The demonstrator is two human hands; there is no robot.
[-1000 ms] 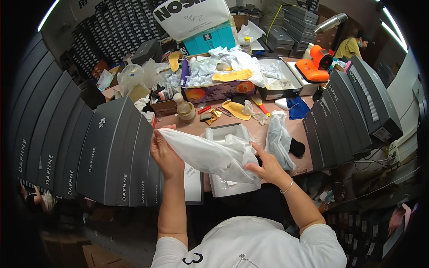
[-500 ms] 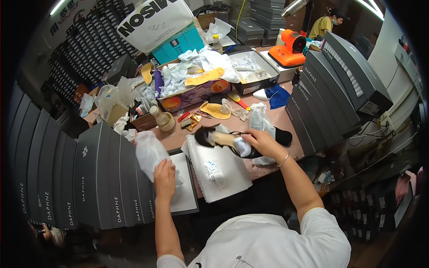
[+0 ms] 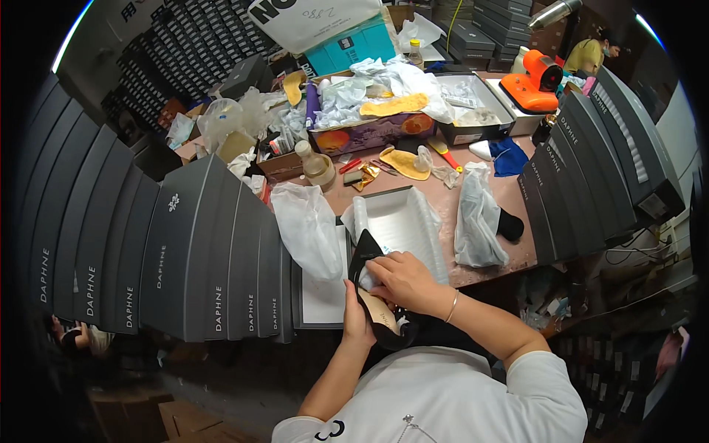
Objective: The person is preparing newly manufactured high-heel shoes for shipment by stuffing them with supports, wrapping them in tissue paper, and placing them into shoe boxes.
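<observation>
Close to my body I hold a black pointed-toe shoe (image 3: 377, 307) with a beige insole, its toe pointing away from me. My left hand (image 3: 357, 316) grips it from the left side. My right hand (image 3: 410, 284) has its fingers curled at the shoe's opening, by a wad of white paper (image 3: 367, 278) inside the front; its fingertips are partly hidden. Beyond the hands lies an open shoebox (image 3: 391, 210) lined with a white foam sheet (image 3: 429, 235). A translucent white wrapper (image 3: 306, 230) rests to its left, over a white-lined box lid (image 3: 314, 297).
On the right lies white wrapping (image 3: 477, 225) with a black shoe part (image 3: 509, 224) poking out. Grey shoeboxes are stacked at left (image 3: 193, 255) and right (image 3: 591, 162). Further back are a glass jar (image 3: 316, 168), a purple carton (image 3: 377, 134) of crumpled paper, and an orange device (image 3: 533, 83).
My right hand has brought the shoe nearer to my body. The left hand has left the white wrapper and taken hold of the shoe. The foam sheet is now folded back inside the box.
</observation>
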